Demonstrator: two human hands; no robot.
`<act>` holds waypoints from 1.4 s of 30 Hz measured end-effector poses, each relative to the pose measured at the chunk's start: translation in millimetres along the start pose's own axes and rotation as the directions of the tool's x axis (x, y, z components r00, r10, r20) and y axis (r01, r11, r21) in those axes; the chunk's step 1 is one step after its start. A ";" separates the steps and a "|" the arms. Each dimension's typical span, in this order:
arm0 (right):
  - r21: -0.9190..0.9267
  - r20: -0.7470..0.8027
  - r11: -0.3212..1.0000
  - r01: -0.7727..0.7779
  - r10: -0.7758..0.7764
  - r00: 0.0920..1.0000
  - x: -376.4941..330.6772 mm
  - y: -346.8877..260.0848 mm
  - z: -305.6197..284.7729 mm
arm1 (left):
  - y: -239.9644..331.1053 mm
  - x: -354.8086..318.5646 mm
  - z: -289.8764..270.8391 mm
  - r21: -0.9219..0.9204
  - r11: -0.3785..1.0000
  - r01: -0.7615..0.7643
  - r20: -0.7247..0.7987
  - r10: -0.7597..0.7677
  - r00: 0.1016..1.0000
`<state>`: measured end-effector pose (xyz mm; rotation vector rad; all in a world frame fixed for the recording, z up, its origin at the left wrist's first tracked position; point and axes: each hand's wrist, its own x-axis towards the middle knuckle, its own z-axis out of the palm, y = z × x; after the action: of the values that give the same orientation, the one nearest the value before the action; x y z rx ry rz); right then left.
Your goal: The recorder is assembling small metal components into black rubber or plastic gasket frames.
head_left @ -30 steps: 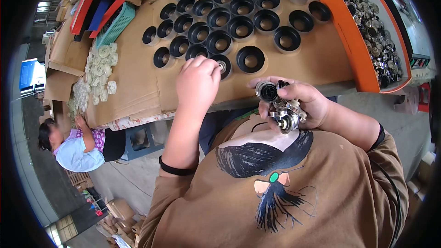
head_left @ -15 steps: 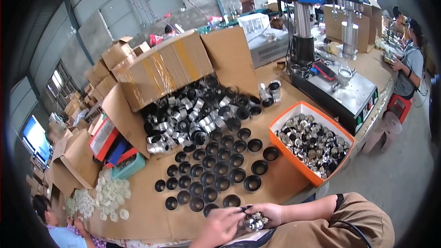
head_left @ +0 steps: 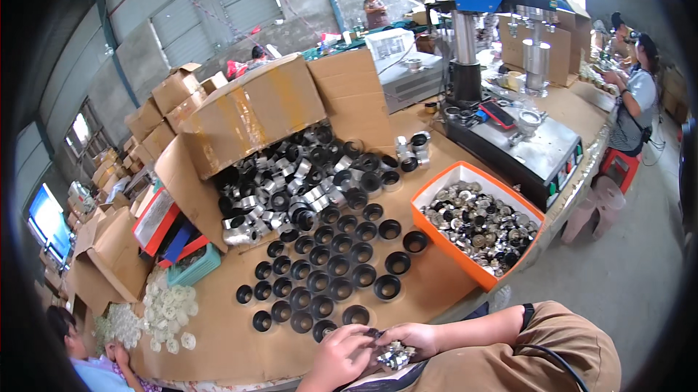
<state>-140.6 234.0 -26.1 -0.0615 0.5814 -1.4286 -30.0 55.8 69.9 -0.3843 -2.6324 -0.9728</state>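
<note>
1. At the near edge of a cardboard-covered table (head_left: 229, 341), you hold both bare hands together over a small cluster of metal parts (head_left: 396, 356).
2. Your right hand (head_left: 416, 336) curls part-way closed around the cluster.
3. Your left hand (head_left: 340, 357) meets it, fingers bent toward the parts; whether they grip one is hard to tell at this size.
4. Just beyond your hands, black rings (head_left: 339, 289) stand in loose rows.
5. To your right, an orange tray (head_left: 452, 261) holds heaped metal pieces (head_left: 480, 226).
6. Behind the rows, a cardboard box (head_left: 254, 105) lies open beside piled silvery rings (head_left: 291, 187).
7. At left, white pieces (head_left: 167, 310) lie near a teal basket (head_left: 195, 268).
</note>
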 end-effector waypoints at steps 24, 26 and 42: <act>0.202 0.079 0.979 0.003 -0.019 0.997 17.0 -11.0 2.1 | -50.7 -32.8 -13.8 -0.465 0.830 0.309 -0.234 -0.452 0.861; 0.267 0.045 0.963 0.039 -0.053 0.998 21.5 -17.4 10.1 | -59.3 -38.5 -20.6 -0.454 0.837 0.307 -0.272 -0.458 0.846; 0.233 0.180 0.969 -0.076 0.034 0.983 54.8 -30.3 16.6 | -120.9 -65.4 -37.4 -0.460 0.803 0.379 -0.331 -0.551 0.766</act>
<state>-159.7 172.5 -19.0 0.0211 0.2619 -1.4129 -5.3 -67.0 2.1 0.4315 -2.1331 -1.5127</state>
